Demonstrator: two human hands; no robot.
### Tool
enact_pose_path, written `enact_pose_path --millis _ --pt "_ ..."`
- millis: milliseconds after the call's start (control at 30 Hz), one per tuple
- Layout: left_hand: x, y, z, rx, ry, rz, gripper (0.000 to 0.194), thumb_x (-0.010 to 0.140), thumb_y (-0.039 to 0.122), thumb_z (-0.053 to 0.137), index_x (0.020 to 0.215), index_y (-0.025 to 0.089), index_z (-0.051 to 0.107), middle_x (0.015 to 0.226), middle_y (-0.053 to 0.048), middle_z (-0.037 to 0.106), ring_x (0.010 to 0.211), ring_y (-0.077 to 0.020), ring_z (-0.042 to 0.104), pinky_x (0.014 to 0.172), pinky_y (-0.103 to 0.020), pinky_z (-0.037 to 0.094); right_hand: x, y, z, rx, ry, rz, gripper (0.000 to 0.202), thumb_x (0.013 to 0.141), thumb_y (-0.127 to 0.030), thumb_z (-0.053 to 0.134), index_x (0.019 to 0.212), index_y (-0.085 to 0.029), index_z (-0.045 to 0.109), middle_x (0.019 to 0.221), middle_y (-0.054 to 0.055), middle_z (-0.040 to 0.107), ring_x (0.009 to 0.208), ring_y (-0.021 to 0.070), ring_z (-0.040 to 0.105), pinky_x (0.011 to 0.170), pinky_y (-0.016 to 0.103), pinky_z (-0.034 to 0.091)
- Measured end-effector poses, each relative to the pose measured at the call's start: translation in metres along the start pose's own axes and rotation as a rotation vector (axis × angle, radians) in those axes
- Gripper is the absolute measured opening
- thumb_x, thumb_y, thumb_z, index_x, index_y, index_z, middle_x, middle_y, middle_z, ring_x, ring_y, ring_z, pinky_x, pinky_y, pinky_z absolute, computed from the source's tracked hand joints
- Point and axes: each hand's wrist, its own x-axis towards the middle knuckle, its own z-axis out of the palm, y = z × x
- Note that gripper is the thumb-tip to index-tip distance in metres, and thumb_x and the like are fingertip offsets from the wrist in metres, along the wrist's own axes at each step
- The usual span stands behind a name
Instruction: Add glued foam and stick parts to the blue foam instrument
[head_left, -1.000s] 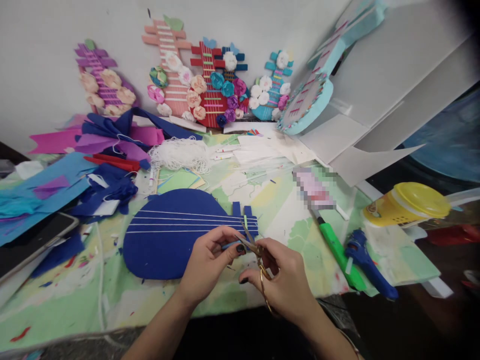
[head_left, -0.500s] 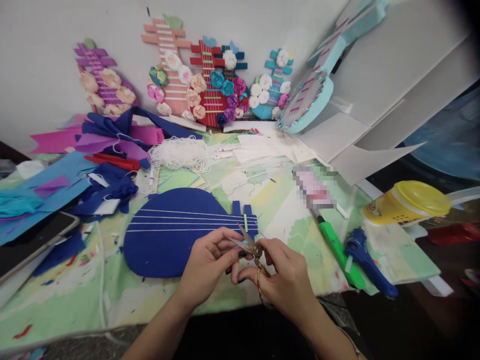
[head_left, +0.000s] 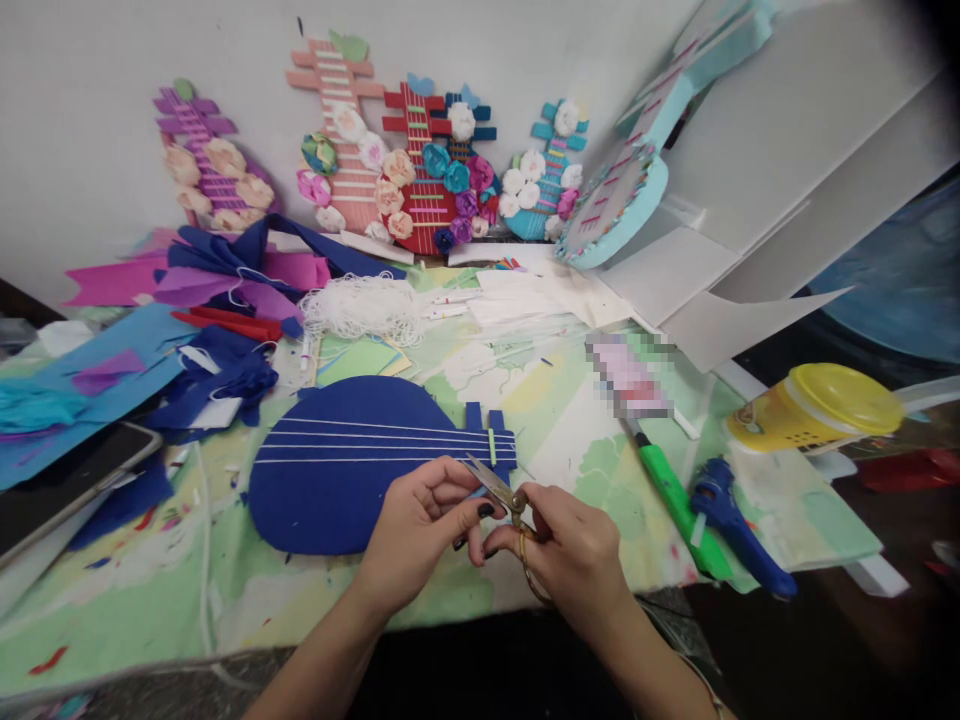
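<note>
Over the counter (head_left: 300,605), the left hand (head_left: 420,525) pinches a light-blue strip (head_left: 477,493) between thumb and fingers; the right hand (head_left: 577,540) curls round gold-handled scissors (head_left: 517,503), blades nearly together. Just beyond and leftward lies a blue pipa-shaped craft (head_left: 322,500). The yellow cup (head_left: 821,405) has a label too small to read.

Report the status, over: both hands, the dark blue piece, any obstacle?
Right hand holding scissors. Left hand pinching light-blue strip near blades. Dark blue piece flat, partly behind left hand; nothing else covering it.
</note>
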Motion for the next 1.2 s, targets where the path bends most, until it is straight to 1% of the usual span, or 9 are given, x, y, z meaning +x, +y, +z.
enact_pose_path --millis 133,267,367,467,633,767,867,1033,1200 --pt "0.001 0.002 0.000 0.057 0.033 0.013 0.014 0.074 0.021 0.065 0.080 0.015 0.054 0.070 -0.003 0.069 0.044 -0.0099 0.059 0.049 -0.024 0.048 0.004 -0.001 -0.003 0.094 -0.031 0.150 0.029 0.074 -0.045 0.064 0.071 -0.016 0.062 0.049 -0.004 0.045 0.044 0.0081 0.039 0.046 0.021 0.033" --pt "0.003 0.004 -0.001 0.137 0.078 0.080 0.010 0.074 0.020 0.064 0.081 0.015 0.058 0.076 -0.005 0.070 0.062 -0.0141 0.065 0.062 -0.028 0.052 0.010 0.001 -0.009 0.250 -0.090 0.368 0.022 0.070 -0.038 0.068 0.078 -0.018 0.061 0.049 -0.006 0.041 0.045 0.0084 0.038 0.043 0.019 0.031" --pt "0.008 0.004 -0.007 0.302 0.148 0.197 0.007 0.073 0.017 0.064 0.079 0.016 0.063 0.086 -0.006 0.070 0.084 -0.0176 0.064 0.076 -0.030 0.051 0.013 0.012 -0.011 0.257 -0.126 0.435 0.025 0.072 -0.034 0.065 0.090 -0.018 0.060 0.054 -0.005 0.047 0.048 0.0099 0.043 0.046 0.020 0.035" --pt "0.015 0.004 -0.016 0.508 0.242 0.303 0.007 0.071 0.017 0.065 0.077 0.018 0.068 0.086 -0.005 0.068 0.085 -0.0174 0.061 0.075 -0.029 0.050 0.013 0.030 -0.013 0.091 -0.122 0.485 0.033 0.074 -0.032 0.059 0.103 -0.017 0.056 0.063 -0.002 0.057 0.051 0.0121 0.049 0.051 0.023 0.039" --pt "0.021 0.005 -0.023 0.578 0.230 0.228 0.014 0.067 0.021 0.070 0.081 0.019 0.069 0.082 -0.004 0.068 0.076 -0.0159 0.062 0.070 -0.028 0.050 0.008 0.063 -0.012 -0.248 -0.091 0.402 0.031 0.076 -0.023 0.052 0.103 -0.011 0.061 0.080 0.010 0.065 0.067 0.0202 0.058 0.064 0.032 0.044" --pt "0.023 0.007 -0.020 0.658 0.237 0.234 0.019 0.065 0.018 0.071 0.084 0.018 0.068 0.080 -0.003 0.068 0.073 -0.0157 0.061 0.067 -0.027 0.049 0.007 0.063 -0.015 -0.297 -0.004 0.257 0.021 0.079 -0.019 0.051 0.091 -0.012 0.068 0.090 0.015 0.066 0.090 0.0280 0.055 0.084 0.045 0.040" --pt "0.025 0.008 -0.016 0.759 0.172 0.261 0.023 0.066 0.017 0.071 0.089 0.019 0.067 0.075 -0.001 0.067 0.070 -0.0146 0.061 0.064 -0.026 0.046 0.011 0.043 -0.016 0.012 0.005 0.243 0.020 0.083 -0.019 0.050 0.092 -0.016 0.068 0.092 0.011 0.067 0.090 0.0241 0.056 0.084 0.042 0.042" --pt "0.027 0.009 -0.011 0.828 0.000 0.307 0.028 0.067 0.012 0.069 0.093 0.021 0.065 0.076 0.002 0.068 0.071 -0.0129 0.062 0.067 -0.024 0.046 0.017 0.010 -0.002 0.720 -0.209 0.451 0.019 0.081 -0.023 0.055 0.097 -0.019 0.065 0.091 0.006 0.068 0.080 0.0174 0.062 0.071 0.030 0.050" --pt "0.029 0.008 -0.012 0.928 -0.003 0.382 0.029 0.067 0.008 0.066 0.093 0.021 0.062 0.080 0.002 0.066 0.070 -0.0126 0.059 0.066 -0.025 0.046 0.017 0.000 0.018 0.987 -0.127 0.662 0.012 0.073 -0.021 0.064 0.084 -0.016 0.066 0.079 0.004 0.068 0.074 0.0169 0.062 0.070 0.029 0.049"
